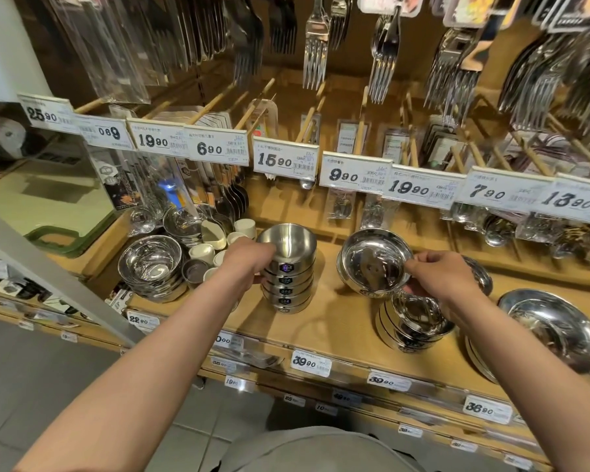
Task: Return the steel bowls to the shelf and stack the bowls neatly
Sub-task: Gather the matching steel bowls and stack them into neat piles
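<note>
Steel bowl (373, 258) tilted, pinched at its rim by right hand (438, 270); left hand (246, 264) gripping bowl stack (288, 284).

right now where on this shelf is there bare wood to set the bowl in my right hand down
Bare shelf shows between the tall stack of bowls under the left hand and the low stack below the right hand, forward to the front edge. It is crowded at the left, with white cups and wide bowls, and at the far right, with large bowls.

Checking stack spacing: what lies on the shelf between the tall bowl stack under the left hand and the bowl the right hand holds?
Only bare wooden shelf lies between the tall stack and the held bowl, per the head view.
</note>
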